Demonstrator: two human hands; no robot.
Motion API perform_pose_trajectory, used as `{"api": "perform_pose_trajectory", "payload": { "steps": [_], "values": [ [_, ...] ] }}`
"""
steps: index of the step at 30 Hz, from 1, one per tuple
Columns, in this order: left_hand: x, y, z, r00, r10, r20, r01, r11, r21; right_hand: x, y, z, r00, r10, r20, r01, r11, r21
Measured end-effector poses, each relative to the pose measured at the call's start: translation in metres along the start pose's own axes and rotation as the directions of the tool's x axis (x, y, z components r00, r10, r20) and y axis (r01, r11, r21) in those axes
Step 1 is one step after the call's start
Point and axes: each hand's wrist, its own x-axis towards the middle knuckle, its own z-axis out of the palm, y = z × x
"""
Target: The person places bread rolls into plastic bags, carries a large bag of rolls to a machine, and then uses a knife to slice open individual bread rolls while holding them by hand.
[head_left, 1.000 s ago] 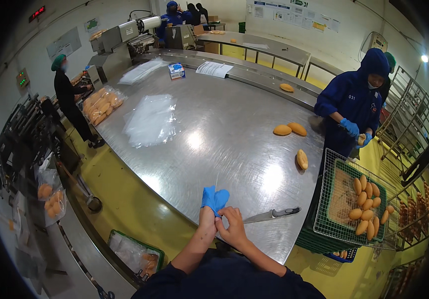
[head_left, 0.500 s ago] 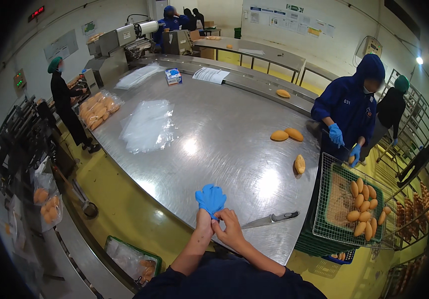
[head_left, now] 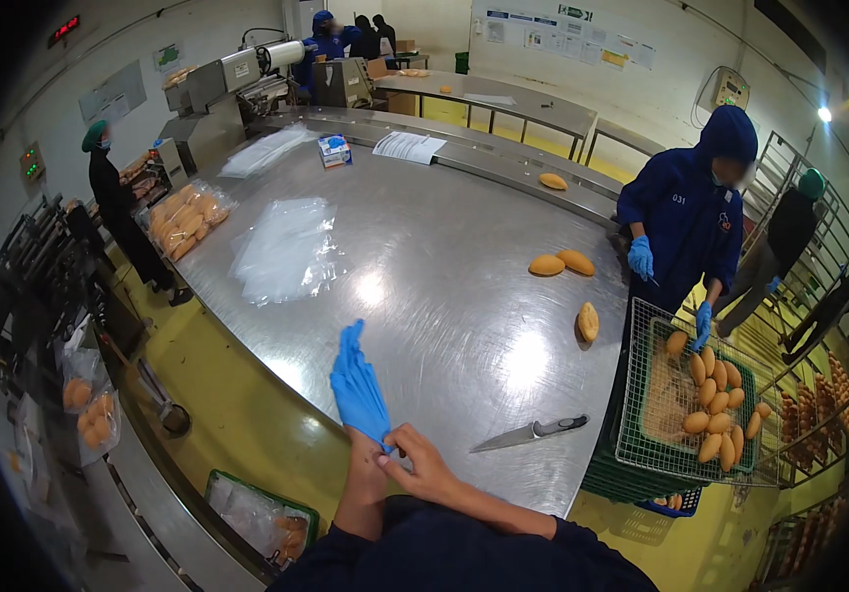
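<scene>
Blue glove (head_left: 358,388) is on ur left hand (head_left: 359,398), over the near edge of the metal table (head_left: 434,247), hand open w/ fingers stretched out; ur right hand (head_left: 419,466) is pinching it at the wrist. Knife (head_left: 531,432) lies on the table to the right, w/ a few rolls (head_left: 588,323) further back

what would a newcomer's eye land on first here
Probably the bright blue glove on the left hand, with the bare right hand at its cuff, low in the middle. Next might come the knife lying on the steel table to their right, then the golden rolls on the wire tray at far right.
</scene>
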Motion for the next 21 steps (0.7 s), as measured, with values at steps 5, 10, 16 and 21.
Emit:
{"api": "perform_pose_trajectory", "payload": {
  "steps": [5, 10, 16, 21],
  "values": [
    [0.019, 0.016, -0.001, 0.937, 0.113, 0.332, 0.034, 0.913, -0.407, -0.005, 0.002, 0.005, 0.996, -0.031, 0.078, 0.032, 0.999, -0.001],
    [0.005, 0.031, 0.025, 0.853, -0.154, 0.499, 0.44, 0.726, -0.529, 0.0, 0.011, -0.016, 0.997, 0.037, -0.075, -0.025, 0.988, 0.155],
    [-0.005, 0.032, 0.027, 0.823, -0.202, 0.53, 0.471, 0.766, -0.439, 0.009, 0.027, -0.044, 0.893, 0.312, -0.323, -0.212, 0.927, 0.31],
    [-0.009, 0.012, 0.017, 0.816, -0.2, 0.542, 0.536, 0.613, -0.581, -0.001, 0.011, -0.034, 0.933, -0.152, -0.326, 0.077, 0.97, -0.231]
  ]
}}
